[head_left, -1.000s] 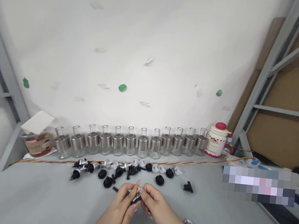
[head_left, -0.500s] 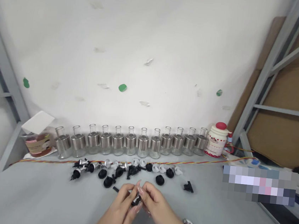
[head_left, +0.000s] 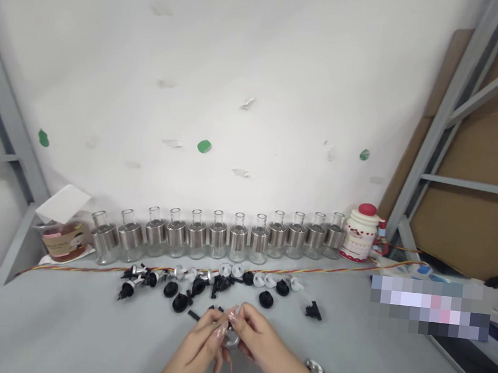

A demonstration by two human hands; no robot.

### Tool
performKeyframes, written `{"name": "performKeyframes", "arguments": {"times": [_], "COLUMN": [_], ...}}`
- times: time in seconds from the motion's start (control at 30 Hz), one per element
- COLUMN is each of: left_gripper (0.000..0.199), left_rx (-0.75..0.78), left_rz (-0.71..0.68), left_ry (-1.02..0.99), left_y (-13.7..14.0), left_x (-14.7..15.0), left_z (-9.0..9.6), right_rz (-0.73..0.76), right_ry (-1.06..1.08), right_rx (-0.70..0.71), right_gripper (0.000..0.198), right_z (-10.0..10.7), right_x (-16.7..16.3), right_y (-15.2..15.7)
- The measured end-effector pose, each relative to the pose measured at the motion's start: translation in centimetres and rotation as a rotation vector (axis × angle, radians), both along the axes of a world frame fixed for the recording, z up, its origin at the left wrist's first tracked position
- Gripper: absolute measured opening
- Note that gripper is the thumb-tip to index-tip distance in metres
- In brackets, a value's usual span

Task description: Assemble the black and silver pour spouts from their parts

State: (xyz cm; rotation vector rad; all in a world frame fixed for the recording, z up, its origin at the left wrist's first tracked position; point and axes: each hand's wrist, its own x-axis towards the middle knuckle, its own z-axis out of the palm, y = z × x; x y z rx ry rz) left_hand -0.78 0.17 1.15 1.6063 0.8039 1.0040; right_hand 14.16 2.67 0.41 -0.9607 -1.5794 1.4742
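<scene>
My left hand and my right hand meet low in the middle of the head view, both closed on one small bottle pourer. Its round silver collar shows between the fingers; fingertips hide most of the rest. Beyond the hands lie loose pourer parts: black ribbed stoppers, silver-white caps and small black pieces. Pourers with silver collars and black ends lie to the left. A short black strip is beside my left hand's fingers.
Several glass bottles with metal sleeves stand in a row along the wall. A twisted red-yellow wire runs in front of them. A red-lidded jar ends the row at right; a brown container stands at left.
The pourer has turned between my fingers, so its silver collar faces up where black showed before. My left hand's lower fingers have shifted, and both hands stay in about the same place.
</scene>
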Motion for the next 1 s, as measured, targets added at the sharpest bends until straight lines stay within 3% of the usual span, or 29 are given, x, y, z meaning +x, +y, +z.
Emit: {"name": "performKeyframes", "arguments": {"times": [0.13, 0.37, 0.6, 0.8, 0.9, 0.97, 1.0], "left_gripper": [0.041, 0.061, 0.060, 0.065, 0.047, 0.044, 0.043], "left_rx": [-0.113, -0.465, -0.483, -0.259, 0.130, 0.403, 0.467], "left_rz": [0.005, 0.169, 0.152, 0.176, 0.333, 0.505, 0.623], "left_ry": [-0.082, -0.274, -0.352, -0.069, 0.268, 0.554, 0.700], "left_y": [0.5, 1.0, 1.2, 1.5, 1.9, 2.0, 2.0], "left_x": [0.2, 1.2, 0.9, 0.1, -1.3, -2.4, -3.0], "left_z": [-0.7, -0.3, 0.5, 0.0, 0.6, 1.6, 2.2], "right_rz": [-0.014, -0.059, -0.111, -0.125, -0.153, -0.163, -0.163], "right_ry": [0.063, 0.062, 0.089, 0.085, 0.072, 0.061, 0.053], "right_rx": [-0.013, -0.060, -0.059, -0.066, -0.096, -0.098, -0.096], "right_gripper": [0.047, 0.045, 0.047, 0.052, 0.053, 0.053, 0.054], "right_z": [0.2, -0.1, -1.3, -0.6, 0.0, 0.4, 0.5], "right_x": [-0.3, -0.5, -0.6, -0.7, -0.6, -0.6, -0.6], "right_y": [0.1, 0.2, 0.7, 0.4, 0.2, 0.0, 0.0]}}
